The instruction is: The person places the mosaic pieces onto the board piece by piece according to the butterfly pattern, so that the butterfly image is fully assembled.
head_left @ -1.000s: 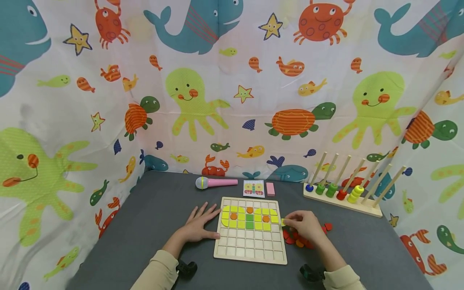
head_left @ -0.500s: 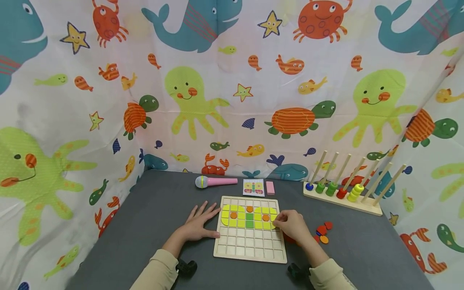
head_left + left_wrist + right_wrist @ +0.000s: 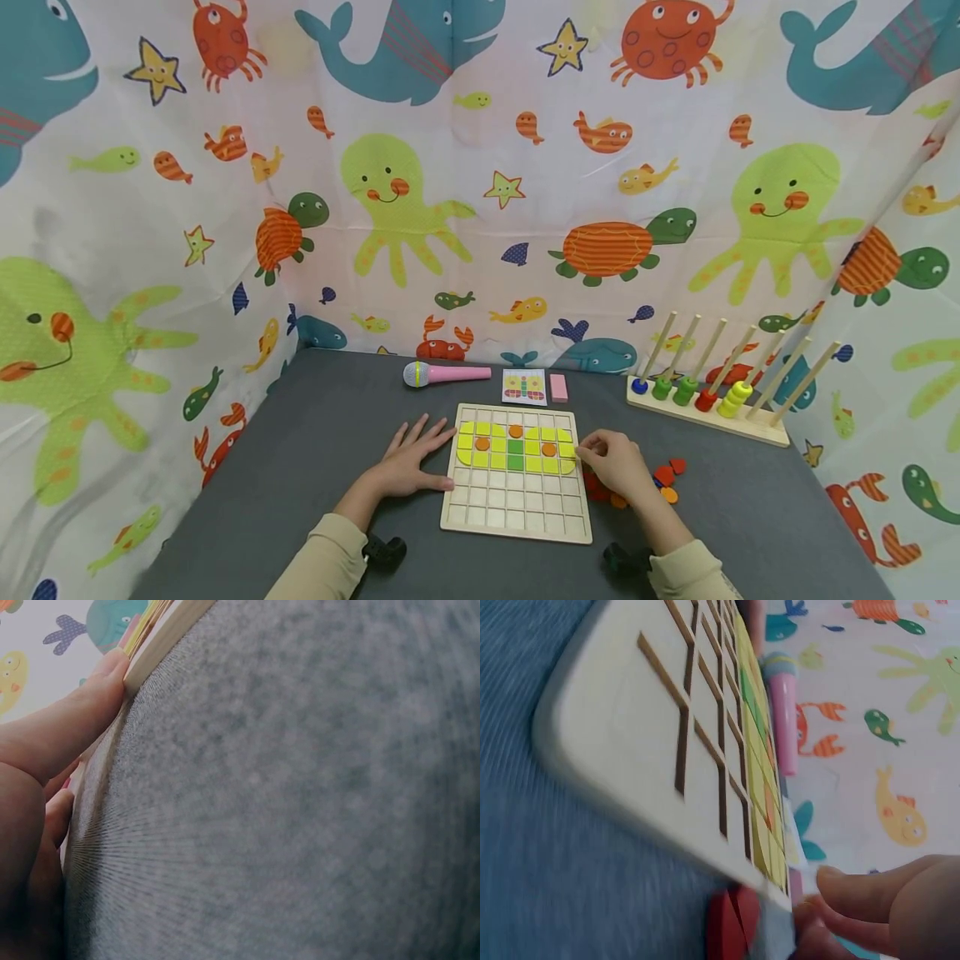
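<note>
A wooden grid board (image 3: 510,508) lies on the dark table, its upper rows filled with yellow tiles (image 3: 472,428), green squares (image 3: 516,455) and several orange discs (image 3: 482,444). My left hand (image 3: 408,467) rests flat with fingers spread on its left side; the thumb touches the board's edge, as the left wrist view also shows. At the right edge my right hand (image 3: 617,467) hovers with loosely bent fingers by a yellow rounded corner tile (image 3: 567,467). No piece shows between thumb and fingers in the right wrist view. Red pieces (image 3: 731,922) lie under that hand, partly hidden.
Behind the board are a pink toy microphone (image 3: 450,375), a picture card (image 3: 524,387) and a pink block (image 3: 558,388). A wooden peg rack with coloured rings (image 3: 708,410) stands at back right. Loose red and orange pieces (image 3: 666,477) lie right of the board.
My right hand brought a yellow corner tile from right of the board into the grid's right end, then let go and drew back slightly right. My left hand stayed in place.
</note>
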Demonstrator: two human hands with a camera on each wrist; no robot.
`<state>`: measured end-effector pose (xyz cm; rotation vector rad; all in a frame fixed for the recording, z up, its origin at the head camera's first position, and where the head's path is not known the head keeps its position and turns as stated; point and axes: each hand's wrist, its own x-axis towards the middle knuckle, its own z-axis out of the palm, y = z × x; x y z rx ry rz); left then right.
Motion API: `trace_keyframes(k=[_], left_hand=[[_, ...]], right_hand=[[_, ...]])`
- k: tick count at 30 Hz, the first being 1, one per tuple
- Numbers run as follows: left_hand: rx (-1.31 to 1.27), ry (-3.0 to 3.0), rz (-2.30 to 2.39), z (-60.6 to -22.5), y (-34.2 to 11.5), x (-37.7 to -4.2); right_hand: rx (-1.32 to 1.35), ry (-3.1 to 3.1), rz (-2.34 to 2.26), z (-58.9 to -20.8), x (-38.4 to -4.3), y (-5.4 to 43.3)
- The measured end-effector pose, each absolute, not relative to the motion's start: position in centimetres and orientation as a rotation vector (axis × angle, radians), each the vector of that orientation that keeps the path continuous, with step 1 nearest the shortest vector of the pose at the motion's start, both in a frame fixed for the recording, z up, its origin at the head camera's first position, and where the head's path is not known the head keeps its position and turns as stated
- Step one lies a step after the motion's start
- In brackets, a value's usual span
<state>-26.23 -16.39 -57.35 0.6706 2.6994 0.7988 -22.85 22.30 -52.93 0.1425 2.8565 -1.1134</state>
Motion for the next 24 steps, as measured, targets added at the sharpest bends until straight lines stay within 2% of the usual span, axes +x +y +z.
trace_keyframes(k=[14, 24], left_hand=[[0.665, 2.707, 0.8, -57.4, -16.7, -26.3], [0.677, 2.693, 0.802, -57.3, -16.4, -26.3]], right_hand=[[-0.103, 2.846, -0.878, -53.2, -21.5, 24.7], [-0.05, 2.865, -0.863, -53.9, -21.7, 25.2]])
